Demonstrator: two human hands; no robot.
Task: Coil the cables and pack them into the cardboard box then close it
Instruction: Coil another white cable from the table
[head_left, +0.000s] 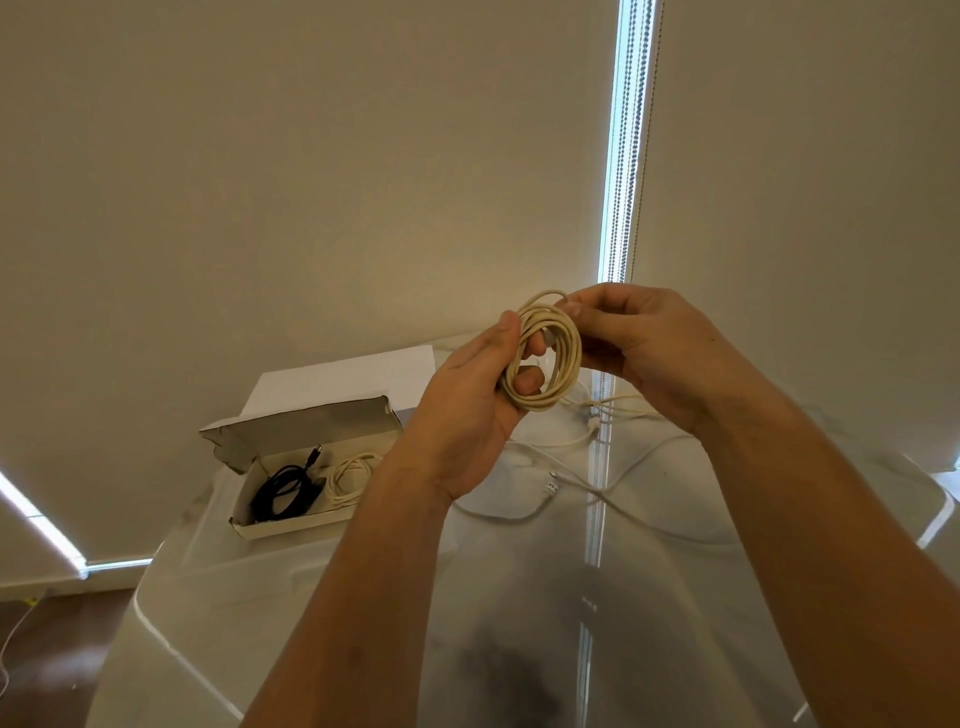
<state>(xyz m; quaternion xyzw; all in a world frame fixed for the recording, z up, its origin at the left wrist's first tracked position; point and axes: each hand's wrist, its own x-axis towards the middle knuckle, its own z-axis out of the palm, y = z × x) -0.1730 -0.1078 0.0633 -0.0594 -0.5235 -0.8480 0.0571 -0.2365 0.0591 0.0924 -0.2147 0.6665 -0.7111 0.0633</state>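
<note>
Both my hands grip the cream coil (545, 353) above the desk (519, 597); the open cardboard box (291, 522), long axis left-right, lies down-left, nearer my left hand (467, 410) than my right hand (649, 348).

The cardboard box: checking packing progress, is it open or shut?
Open: the cardboard box has its lid raised, showing two coiled cables inside.

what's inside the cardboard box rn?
Inside the cardboard box: a coiled black cable and a coiled cream cable, side by side. The left forearm covers the box's right end, so anything there is hidden.
</note>
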